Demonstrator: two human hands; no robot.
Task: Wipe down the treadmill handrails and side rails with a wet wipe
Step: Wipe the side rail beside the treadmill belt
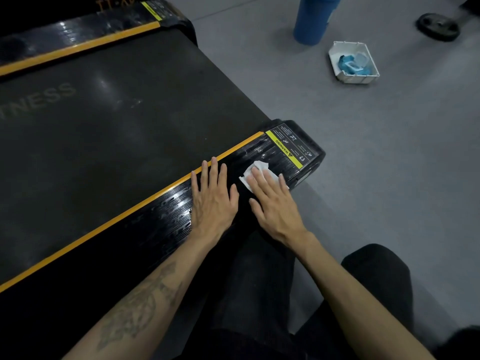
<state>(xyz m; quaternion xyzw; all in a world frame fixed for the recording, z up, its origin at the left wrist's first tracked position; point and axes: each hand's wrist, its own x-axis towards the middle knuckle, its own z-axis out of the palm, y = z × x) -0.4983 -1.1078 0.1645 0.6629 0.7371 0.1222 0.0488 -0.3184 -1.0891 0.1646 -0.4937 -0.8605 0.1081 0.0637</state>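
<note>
The treadmill belt [109,120] fills the nine o'clock side. On the near side rail [166,211], the left hand [214,198] lies flat, fingers spread. At its three o'clock, the right hand [272,206] presses the wet wipe [255,171] down with straight fingers. Toward one o'clock sit a blue bucket [314,19] and a white tray [353,62].

We see a grey floor [376,157] carrying a blue bin [313,20], a white tray [335,54] nearby, and a black weight plate [437,26].
</note>
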